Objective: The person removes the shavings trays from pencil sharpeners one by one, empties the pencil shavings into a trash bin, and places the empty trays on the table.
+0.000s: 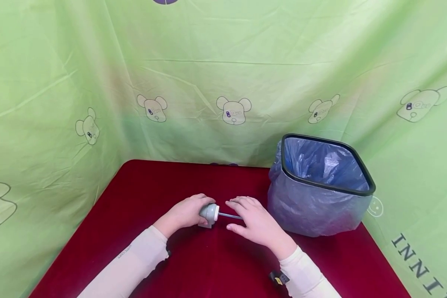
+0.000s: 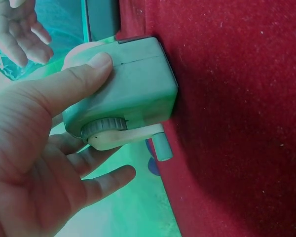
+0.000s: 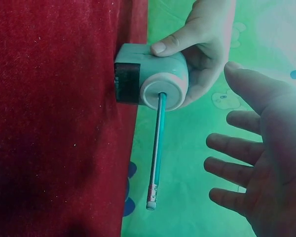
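Note:
My left hand (image 1: 188, 212) grips a crank pencil sharpener (image 2: 133, 79) low over the red table, thumb on its top and fingers along the far side. The crank handle (image 2: 163, 146) sticks out at the sharpener's back end. From the round white front juts a pencil (image 3: 158, 148), its eraser end outward and its other end hidden inside the sharpener. Beside the pencil, my right hand (image 1: 255, 221) is spread with fingers loosely extended, holding nothing. In the right wrist view a gap shows between these fingers and the pencil.
A bin (image 1: 328, 187) with a black rim and a bluish plastic liner stands at the right of the red-covered table (image 1: 164, 178). Green patterned cloth (image 1: 193, 82) hangs behind the table and along both sides.

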The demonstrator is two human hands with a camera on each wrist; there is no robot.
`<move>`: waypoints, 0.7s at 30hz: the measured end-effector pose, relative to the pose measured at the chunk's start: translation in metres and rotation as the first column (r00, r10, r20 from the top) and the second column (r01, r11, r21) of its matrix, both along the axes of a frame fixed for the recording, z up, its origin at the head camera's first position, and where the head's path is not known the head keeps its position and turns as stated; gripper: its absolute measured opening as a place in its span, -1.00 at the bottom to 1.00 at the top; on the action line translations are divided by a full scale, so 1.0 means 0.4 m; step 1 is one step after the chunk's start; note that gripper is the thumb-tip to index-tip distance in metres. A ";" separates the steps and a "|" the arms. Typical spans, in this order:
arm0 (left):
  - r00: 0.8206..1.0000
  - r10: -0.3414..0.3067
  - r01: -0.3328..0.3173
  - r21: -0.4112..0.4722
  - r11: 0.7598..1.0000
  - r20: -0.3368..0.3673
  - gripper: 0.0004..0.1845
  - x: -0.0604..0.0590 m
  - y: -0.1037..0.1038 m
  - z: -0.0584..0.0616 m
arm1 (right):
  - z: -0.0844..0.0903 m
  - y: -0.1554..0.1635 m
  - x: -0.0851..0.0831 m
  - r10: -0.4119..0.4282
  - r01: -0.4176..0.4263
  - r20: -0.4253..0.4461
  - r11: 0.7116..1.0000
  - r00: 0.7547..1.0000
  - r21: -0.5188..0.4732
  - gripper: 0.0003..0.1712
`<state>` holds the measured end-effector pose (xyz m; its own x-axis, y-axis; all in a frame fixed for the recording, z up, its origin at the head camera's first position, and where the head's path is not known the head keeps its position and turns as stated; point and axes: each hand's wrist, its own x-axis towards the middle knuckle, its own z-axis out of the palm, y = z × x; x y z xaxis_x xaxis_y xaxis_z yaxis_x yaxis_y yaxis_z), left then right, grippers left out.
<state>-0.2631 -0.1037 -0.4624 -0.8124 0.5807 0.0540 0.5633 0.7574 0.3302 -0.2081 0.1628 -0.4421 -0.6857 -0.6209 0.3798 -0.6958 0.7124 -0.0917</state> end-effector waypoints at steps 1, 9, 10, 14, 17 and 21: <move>1.000 0.000 0.000 -0.003 1.000 0.001 -0.28 0.000 0.000 0.000 | 0.000 0.000 0.000 0.000 0.000 0.003 1.000 1.000 0.001 -0.27; 1.000 0.000 0.000 0.006 1.000 0.004 -0.28 0.000 -0.002 0.001 | -0.003 0.000 0.003 0.008 -0.008 -0.020 1.000 1.000 -0.007 -0.27; 1.000 0.001 -0.001 0.007 1.000 0.007 -0.28 0.000 -0.002 0.001 | -0.004 0.000 0.003 0.011 -0.011 -0.024 1.000 1.000 -0.009 -0.27; 1.000 0.002 -0.002 0.010 1.000 0.011 -0.28 -0.002 -0.003 -0.002 | -0.004 -0.001 0.002 0.017 -0.018 -0.035 1.000 0.999 -0.011 -0.27; 1.000 0.000 0.000 0.016 1.000 0.010 -0.28 -0.003 -0.003 -0.003 | -0.005 -0.002 0.001 0.016 -0.017 -0.030 1.000 0.999 -0.009 -0.27; 1.000 -0.008 0.008 0.024 1.000 0.013 -0.29 -0.005 -0.004 -0.001 | -0.005 -0.003 0.000 0.005 -0.005 0.000 1.000 1.000 -0.002 -0.27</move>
